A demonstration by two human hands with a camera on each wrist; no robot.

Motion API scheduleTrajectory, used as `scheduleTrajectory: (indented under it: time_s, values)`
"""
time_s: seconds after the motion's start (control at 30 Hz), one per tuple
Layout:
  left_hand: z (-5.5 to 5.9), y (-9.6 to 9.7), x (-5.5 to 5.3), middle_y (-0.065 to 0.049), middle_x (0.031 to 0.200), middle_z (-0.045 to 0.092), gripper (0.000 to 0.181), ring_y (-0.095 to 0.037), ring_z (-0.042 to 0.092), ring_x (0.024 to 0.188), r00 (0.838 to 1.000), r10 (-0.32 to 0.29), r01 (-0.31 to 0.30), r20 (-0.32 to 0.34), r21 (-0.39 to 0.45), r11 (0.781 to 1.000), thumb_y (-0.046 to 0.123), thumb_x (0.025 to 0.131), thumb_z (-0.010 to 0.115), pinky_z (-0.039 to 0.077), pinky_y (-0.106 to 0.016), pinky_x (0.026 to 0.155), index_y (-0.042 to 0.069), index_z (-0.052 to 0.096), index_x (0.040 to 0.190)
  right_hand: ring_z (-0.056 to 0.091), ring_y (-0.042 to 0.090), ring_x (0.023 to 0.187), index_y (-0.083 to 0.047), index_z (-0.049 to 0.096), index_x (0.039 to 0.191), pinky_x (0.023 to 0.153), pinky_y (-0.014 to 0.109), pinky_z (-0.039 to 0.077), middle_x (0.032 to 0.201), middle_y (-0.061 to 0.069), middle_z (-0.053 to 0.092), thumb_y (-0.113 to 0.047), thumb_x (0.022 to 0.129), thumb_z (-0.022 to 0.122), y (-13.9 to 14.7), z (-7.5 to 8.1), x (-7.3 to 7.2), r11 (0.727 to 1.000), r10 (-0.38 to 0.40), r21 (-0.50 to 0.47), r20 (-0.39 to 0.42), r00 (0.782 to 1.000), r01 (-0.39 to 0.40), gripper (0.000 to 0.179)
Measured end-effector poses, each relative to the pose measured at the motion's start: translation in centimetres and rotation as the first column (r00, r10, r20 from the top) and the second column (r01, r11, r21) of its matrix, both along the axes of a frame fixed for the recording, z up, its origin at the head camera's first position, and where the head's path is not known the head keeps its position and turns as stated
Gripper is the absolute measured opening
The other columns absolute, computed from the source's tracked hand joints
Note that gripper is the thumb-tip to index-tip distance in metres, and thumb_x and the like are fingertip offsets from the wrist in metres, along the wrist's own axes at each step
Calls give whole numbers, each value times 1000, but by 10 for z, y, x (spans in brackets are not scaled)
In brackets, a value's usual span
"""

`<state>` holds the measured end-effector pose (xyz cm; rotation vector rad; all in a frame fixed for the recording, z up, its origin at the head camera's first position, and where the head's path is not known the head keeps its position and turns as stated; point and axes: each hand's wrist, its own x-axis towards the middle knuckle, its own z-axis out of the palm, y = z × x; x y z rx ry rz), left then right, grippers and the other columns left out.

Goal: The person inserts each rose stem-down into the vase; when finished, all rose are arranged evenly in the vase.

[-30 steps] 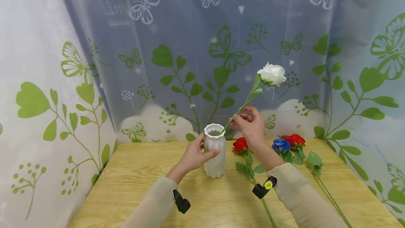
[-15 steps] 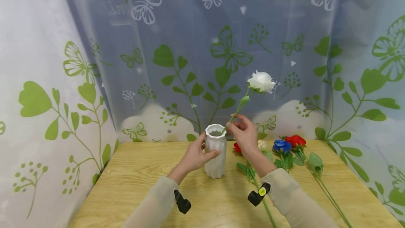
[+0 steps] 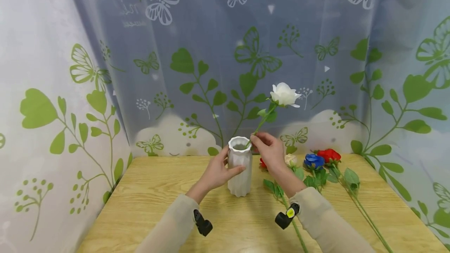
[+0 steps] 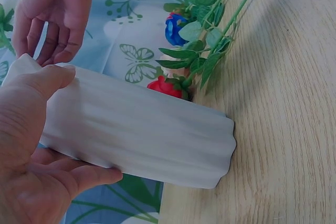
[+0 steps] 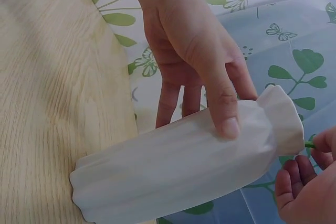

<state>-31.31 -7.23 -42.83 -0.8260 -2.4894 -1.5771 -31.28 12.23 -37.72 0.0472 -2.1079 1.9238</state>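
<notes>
Head view, centre: white fluted vase (image 3: 240,179) upright on the wood-grain table (image 3: 158,190). Left hand (image 3: 215,171) grips it from the left, fingers clamped round the upper body, thumb across the front; left wrist view confirms thumb and fingers on opposite sides.

Right hand (image 3: 270,152), just right of the vase mouth: fingers pinch the green stem of a white rose (image 3: 284,94). Lower stem end is at the mouth, inside the right part of the scalloped rim; stem leans up and to the right, bloom right of centre against the printed curtain (image 3: 211,18). Depth of the stem within the vase cannot be told.

Lying on the table, right of the vase in head view: one red rose (image 4: 164,87), bloom mostly hidden by the right hand; cream rose (image 3: 290,160), partly behind the right wrist; blue rose (image 3: 314,161); another red rose (image 3: 329,155), touching or nearly touching the blue one. Stems run toward the lower right. Both sleeves beige; black device (image 3: 202,223) at the left cuff, a second black device (image 3: 287,216) with yellow label at the right.
</notes>
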Motion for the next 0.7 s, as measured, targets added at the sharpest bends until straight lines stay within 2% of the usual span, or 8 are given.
scheduleTrajectory:
  time_s: [0.1,0.27,0.37,0.5,0.6,0.7]
  values:
    - [1,0,0,-13,156,54,79,-33,52,145,1000,2,-2,4,-2,1000,20,96,81,47,-56,118,15,38,162,70,7,81,3,75,118,77,25,63,102,5,78,-19,101,72,0,-1,0,1000,9,7,4,1000,-9,28]
    - [1,-1,2,-14,156,54,79,-34,53,144,1000,4,-4,8,-6,1000,21,96,80,47,-56,118,15,38,163,71,9,79,-3,75,121,56,23,53,103,4,77,-26,101,73,1,-4,2,999,23,39,55,998,-25,30]
    - [0,-1,2,-14,156,54,79,-34,52,144,1000,4,-4,8,-2,1000,20,96,80,47,-57,118,15,38,162,72,14,82,-6,75,123,51,24,49,105,4,76,-27,101,73,1,-5,3,999,23,46,67,997,-26,31]
    - [0,0,1,-14,155,55,79,-34,53,144,1000,6,-6,-4,0,1000,19,95,81,48,-56,117,14,39,162,73,17,87,-4,75,125,63,21,56,111,10,76,-21,101,72,0,-6,2,999,24,36,36,999,-26,30]
    - [0,0,1,-14,154,56,79,-34,55,142,1000,4,-4,-12,2,1000,19,95,81,49,-56,116,14,39,162,71,13,87,-1,75,124,75,22,61,112,14,76,-16,101,70,-1,-6,0,999,27,29,9,1000,-27,28]
    - [1,0,1,-14,154,56,79,-35,55,141,1000,3,-3,-13,0,1000,19,95,81,50,-57,115,14,39,162,69,9,80,1,75,122,71,22,60,106,11,77,-15,100,71,-1,-6,1,999,23,23,5,1000,-23,27]
